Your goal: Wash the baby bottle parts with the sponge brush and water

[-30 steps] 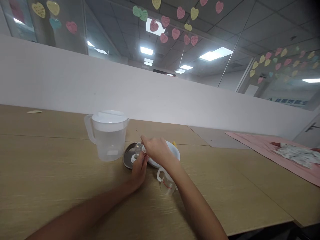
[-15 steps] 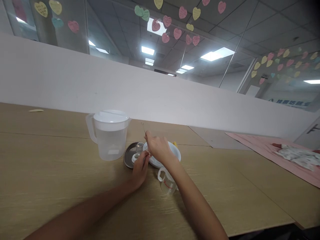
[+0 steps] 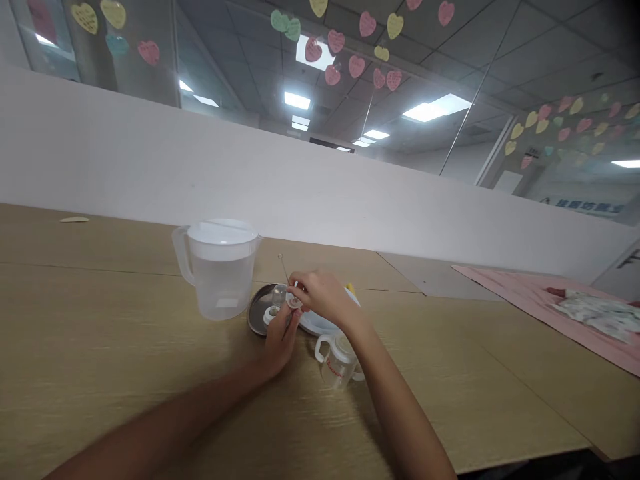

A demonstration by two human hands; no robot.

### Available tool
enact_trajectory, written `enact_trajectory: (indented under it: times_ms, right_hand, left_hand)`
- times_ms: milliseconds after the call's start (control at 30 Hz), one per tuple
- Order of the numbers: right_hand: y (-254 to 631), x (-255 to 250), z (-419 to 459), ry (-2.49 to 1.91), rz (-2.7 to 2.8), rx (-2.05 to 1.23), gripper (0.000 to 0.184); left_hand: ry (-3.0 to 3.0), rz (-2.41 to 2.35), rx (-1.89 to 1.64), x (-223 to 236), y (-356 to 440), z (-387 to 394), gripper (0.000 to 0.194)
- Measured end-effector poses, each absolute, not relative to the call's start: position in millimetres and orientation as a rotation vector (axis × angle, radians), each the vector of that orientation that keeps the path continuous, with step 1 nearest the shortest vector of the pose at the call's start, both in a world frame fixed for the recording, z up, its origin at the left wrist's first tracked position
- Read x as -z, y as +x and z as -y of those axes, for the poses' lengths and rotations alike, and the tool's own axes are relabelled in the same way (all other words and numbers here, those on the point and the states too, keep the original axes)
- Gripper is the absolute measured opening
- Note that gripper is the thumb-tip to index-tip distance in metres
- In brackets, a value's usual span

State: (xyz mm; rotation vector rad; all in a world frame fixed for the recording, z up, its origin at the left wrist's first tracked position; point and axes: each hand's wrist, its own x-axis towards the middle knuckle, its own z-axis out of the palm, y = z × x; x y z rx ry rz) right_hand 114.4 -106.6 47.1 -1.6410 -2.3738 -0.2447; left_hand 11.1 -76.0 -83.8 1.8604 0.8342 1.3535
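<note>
My left hand (image 3: pixel 281 333) is closed, pinching a small translucent bottle nipple (image 3: pixel 295 303) by its rim. Above it, my right hand (image 3: pixel 315 293) grips a thin wire-handled brush (image 3: pixel 283 268) whose looped end points up and away; its other end is hidden at the nipple. Beneath my hands are a metal tray (image 3: pixel 257 310) and a white bowl (image 3: pixel 320 325), partly covered by my right hand. A clear dome cap (image 3: pixel 279 294) and a white ring (image 3: pixel 271 315) lie on the tray. Nearer me stands a two-handled baby bottle (image 3: pixel 339 363), close to my right forearm.
A lidded clear pitcher (image 3: pixel 224 277) of water stands left of the tray. Something yellow (image 3: pixel 351 288) shows behind the bowl. At the far right a doll in patterned clothes (image 3: pixel 595 313) lies on a pink cloth (image 3: pixel 505 283). A white wall (image 3: pixel 320 200) borders the table's back.
My right hand has shifted slightly, and the brush's looped end has moved a little left and lower. The nipple in my left hand shows more clearly now.
</note>
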Motion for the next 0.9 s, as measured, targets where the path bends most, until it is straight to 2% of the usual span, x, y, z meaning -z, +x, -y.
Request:
enact_trajectory:
  times_ms: [333, 600, 733, 900]
  right_hand:
    - [110.0, -44.4, 108.8, -1.62, 2.446, 0.397, 0.022]
    - [105.0, -38.6, 98.7, -1.582, 2.496, 0.685, 0.017]
    - [106.1, -32.9, 92.7, -1.532, 2.487, 0.705, 0.01]
    - [105.7, -31.3, 91.0, -1.54, 2.331, 0.632, 0.016]
  left_hand:
    - [1.869, -0.872, -1.389, 84.6, 10.4, 75.4, 0.027]
    - [1.904, -0.922, -1.356, 83.6, 9.0, 75.9, 0.027]
    - [1.906, -0.909, -1.367, 82.3, 9.1, 77.6, 0.029]
    - [1.914, -0.871, -1.403, 83.3, 9.1, 77.2, 0.03]
